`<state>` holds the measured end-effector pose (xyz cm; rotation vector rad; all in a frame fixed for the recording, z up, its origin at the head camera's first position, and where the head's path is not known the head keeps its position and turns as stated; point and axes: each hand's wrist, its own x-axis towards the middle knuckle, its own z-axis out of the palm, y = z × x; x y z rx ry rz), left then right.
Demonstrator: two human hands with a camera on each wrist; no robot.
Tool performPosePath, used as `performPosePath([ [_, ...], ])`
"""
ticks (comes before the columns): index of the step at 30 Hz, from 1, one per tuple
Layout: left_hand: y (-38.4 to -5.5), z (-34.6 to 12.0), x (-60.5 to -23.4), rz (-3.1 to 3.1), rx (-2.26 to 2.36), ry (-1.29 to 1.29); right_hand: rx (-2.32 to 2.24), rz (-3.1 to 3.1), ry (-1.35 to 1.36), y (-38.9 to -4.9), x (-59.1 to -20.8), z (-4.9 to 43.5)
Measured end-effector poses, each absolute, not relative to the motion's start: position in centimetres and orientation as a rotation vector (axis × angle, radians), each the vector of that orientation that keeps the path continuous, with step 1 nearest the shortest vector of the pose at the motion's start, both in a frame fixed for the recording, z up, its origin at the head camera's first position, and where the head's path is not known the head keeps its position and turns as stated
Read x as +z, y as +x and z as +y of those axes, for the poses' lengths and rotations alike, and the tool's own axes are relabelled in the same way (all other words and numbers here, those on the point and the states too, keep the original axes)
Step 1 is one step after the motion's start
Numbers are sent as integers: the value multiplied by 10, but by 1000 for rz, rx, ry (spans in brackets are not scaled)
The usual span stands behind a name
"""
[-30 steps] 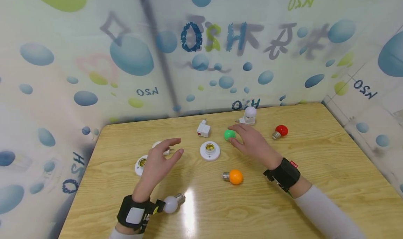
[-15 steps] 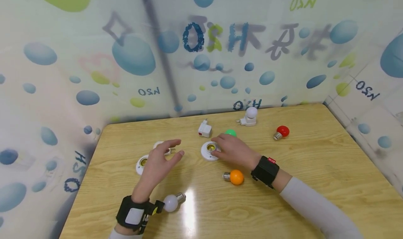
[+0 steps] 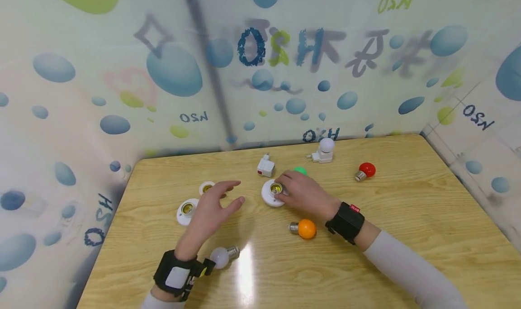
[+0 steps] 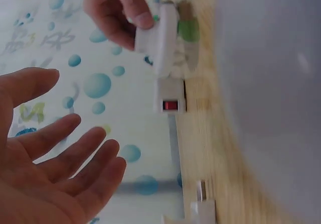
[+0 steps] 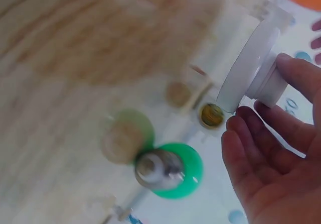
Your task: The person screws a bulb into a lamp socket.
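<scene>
My right hand (image 3: 306, 194) pinches the raised collar of a round white lamp socket (image 3: 267, 195), thumb on one side and fingers on the other. In the right wrist view the socket (image 5: 251, 66) shows edge-on, its flat base close over the tabletop. A green bulb (image 3: 300, 170) lies just behind that hand, partly hidden by it. My left hand (image 3: 206, 216) hovers with fingers loosely spread, holding nothing. Beside it are another round socket (image 3: 181, 215) and a smaller white socket (image 3: 203, 185), partly covered by the hand. A white bulb (image 3: 220, 258) lies by the left wrist.
An orange bulb (image 3: 307, 229) lies in front of the right hand, and a red bulb (image 3: 367, 169) at the back right. Towards the rear stand a white plug adapter with a red switch (image 3: 266, 168) and a plug-in holder carrying a white bulb (image 3: 326, 145). A patterned curtain (image 3: 171, 137) borders the table.
My right hand has come left and nearer from over the green bulb to the round socket, and now grips it, raising it slightly. The left hand has shifted a little to the right.
</scene>
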<state>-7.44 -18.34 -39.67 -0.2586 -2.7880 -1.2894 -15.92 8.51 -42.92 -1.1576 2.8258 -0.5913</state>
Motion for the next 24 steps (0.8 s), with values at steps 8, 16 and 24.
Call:
performPosePath([
  [8, -80, -161, -398, -2668, -1948, -227, -759, 2847, -1111, -143, -402, 104],
  [16, -83, -140, -404, -2701, -2014, -379, -803, 2804, -1128, -127, -392, 108],
  [24, -81, -125, -411, -2887, -1611, -525, -828, 2764, -1180, -115, -392, 105],
])
